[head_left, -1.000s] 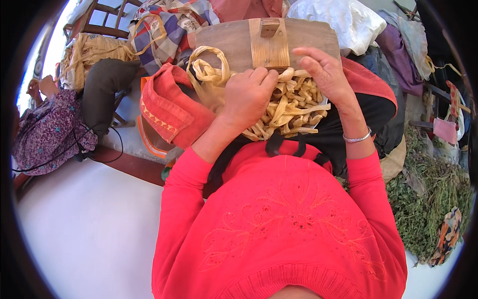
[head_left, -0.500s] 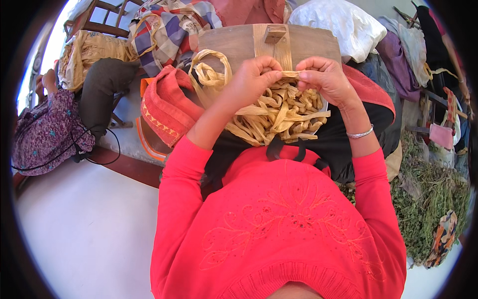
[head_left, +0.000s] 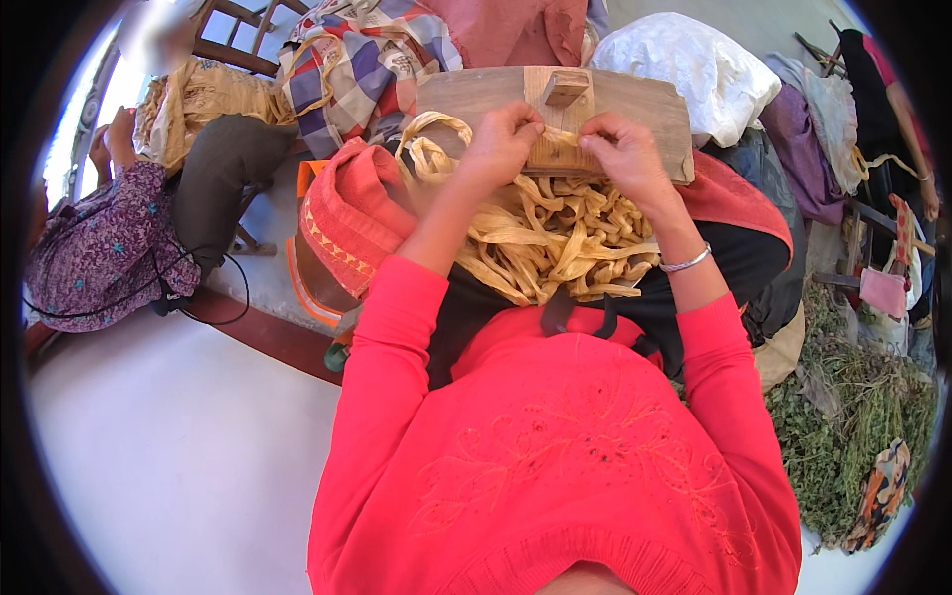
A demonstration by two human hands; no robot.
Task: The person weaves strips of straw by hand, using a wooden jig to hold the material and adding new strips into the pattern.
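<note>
My left hand (head_left: 501,144) and my right hand (head_left: 625,159) are raised over a wooden board (head_left: 645,109) with a small block (head_left: 563,91) on it. Both hands are closed in pinches on a short pale-tan strip (head_left: 561,137) stretched between them. Just below lies a heap of twisted and knotted tan strips (head_left: 565,238) on my lap, its holder mostly hidden. A looped bundle of strips (head_left: 428,154) hangs beside my left hand. A red towel (head_left: 342,218) lies left of the heap, and more red cloth (head_left: 739,213) lies to the right.
Another person's arm (head_left: 124,139) and patterned garment (head_left: 104,248) are at far left; another person's arm (head_left: 907,129) is at far right. A chequered bundle (head_left: 347,74), a white sack (head_left: 684,74), a wooden chair (head_left: 238,45) and dried green plants (head_left: 833,416) surround me.
My left hand has risen from the heap onto the board, and my right hand has closed beside it on the strip. The whole view has shifted slightly downward in frame.
</note>
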